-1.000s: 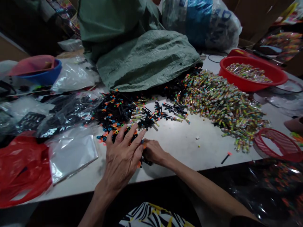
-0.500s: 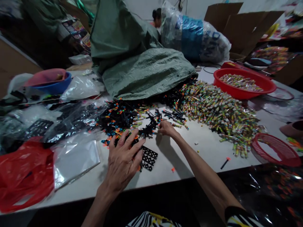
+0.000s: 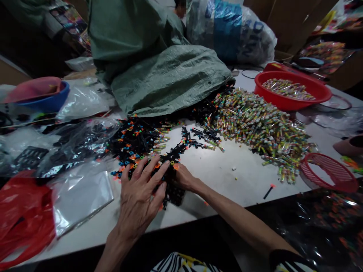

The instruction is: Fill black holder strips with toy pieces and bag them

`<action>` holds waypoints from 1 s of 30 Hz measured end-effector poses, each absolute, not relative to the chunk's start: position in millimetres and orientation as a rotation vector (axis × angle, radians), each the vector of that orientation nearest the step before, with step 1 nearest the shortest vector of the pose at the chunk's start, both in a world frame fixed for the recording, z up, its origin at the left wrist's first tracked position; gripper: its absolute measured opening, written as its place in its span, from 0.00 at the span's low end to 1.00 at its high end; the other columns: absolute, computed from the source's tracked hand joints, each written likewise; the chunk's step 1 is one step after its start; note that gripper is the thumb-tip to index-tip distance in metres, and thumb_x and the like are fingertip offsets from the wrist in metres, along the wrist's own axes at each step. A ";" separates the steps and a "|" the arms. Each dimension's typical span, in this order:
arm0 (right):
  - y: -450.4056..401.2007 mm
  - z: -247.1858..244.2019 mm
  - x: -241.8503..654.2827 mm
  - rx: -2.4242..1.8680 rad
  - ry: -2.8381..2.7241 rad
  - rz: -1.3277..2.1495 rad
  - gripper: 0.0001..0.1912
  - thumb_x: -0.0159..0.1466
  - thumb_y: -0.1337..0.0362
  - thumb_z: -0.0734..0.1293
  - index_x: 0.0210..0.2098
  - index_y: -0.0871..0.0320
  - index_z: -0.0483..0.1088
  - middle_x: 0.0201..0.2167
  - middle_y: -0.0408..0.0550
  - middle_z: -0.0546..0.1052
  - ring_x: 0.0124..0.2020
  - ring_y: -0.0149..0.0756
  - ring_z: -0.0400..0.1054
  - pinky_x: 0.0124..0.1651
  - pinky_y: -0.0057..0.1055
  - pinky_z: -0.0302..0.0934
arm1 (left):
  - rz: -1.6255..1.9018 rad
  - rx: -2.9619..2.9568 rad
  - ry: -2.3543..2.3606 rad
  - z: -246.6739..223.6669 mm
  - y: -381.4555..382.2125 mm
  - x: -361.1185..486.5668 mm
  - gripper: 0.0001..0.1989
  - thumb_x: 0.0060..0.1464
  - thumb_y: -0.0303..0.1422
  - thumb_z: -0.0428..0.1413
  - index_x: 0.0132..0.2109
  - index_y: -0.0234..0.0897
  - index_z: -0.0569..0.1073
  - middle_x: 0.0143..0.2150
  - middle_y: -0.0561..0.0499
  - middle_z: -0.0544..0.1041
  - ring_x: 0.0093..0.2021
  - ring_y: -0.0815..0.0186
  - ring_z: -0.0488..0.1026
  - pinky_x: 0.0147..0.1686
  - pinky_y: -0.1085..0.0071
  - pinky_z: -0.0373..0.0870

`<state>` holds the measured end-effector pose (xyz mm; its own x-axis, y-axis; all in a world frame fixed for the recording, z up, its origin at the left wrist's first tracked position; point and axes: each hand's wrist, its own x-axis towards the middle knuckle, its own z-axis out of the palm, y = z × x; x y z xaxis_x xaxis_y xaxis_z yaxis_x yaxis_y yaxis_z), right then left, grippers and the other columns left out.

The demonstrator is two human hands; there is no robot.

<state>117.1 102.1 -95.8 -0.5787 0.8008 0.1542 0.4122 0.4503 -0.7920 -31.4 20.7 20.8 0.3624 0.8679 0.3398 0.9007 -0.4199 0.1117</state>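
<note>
My left hand [image 3: 144,189] lies palm down with its fingers spread over small black plastic pieces with orange and blue tips. Close beside its fingertips is my right hand [image 3: 184,177], fingers curled in. An orange tip [image 3: 176,166] shows at those fingers, but what they grip is mostly hidden. Below both hands is a black perforated plate [image 3: 176,195], partly covered and in shadow. Black toy guns [image 3: 176,151] lie just beyond the fingers, and more toy guns [image 3: 207,134] rest farther back beside clear tubes with coloured contents [image 3: 210,147].
A large heap of candy-filled tubes [image 3: 261,128] spreads to the right, near a red basin [image 3: 292,104] and a pink basket [image 3: 329,172]. Green sacking [image 3: 170,81] rises behind. Clear bags [image 3: 82,196] and a red bag [image 3: 25,215] lie left. A person is partly visible behind.
My right hand has moved left and toward me, from the toy guns to beside my left hand. My left hand stays spread. The camera view has shifted slightly.
</note>
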 end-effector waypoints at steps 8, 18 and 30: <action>90.9 -73.8 104.6 -1.251 -2.527 0.804 0.12 0.58 0.69 0.61 0.41 0.62 0.68 0.38 0.55 0.74 0.40 0.40 0.68 0.39 0.31 0.60 | -0.542 -2.542 -1.601 23.1 20.7 -33.0 0.24 0.55 0.31 0.47 0.59 0.47 0.59 0.61 0.51 0.61 0.61 0.57 0.54 0.58 0.50 0.45; 132.4 -51.9 118.3 -1.612 -2.617 0.435 0.14 0.60 0.69 0.57 0.45 0.60 0.63 0.42 0.56 0.71 0.39 0.41 0.69 0.36 0.32 0.59 | -0.547 -2.561 -1.501 20.8 6.5 -43.4 0.23 0.53 0.29 0.49 0.57 0.47 0.62 0.60 0.51 0.63 0.62 0.56 0.53 0.58 0.50 0.44; 68.9 -54.9 189.8 -1.587 -2.455 0.631 0.13 0.62 0.58 0.60 0.44 0.56 0.64 0.38 0.48 0.71 0.36 0.36 0.67 0.32 0.27 0.53 | -0.602 -2.545 -1.534 19.4 18.0 -36.6 0.21 0.55 0.30 0.47 0.56 0.48 0.63 0.59 0.52 0.63 0.61 0.56 0.55 0.57 0.49 0.44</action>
<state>189.8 68.9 -54.9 -0.4289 0.8979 -0.0993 0.8345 0.3517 -0.4242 -36.6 18.0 19.4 0.4109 0.8252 0.3876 0.8684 -0.4836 0.1091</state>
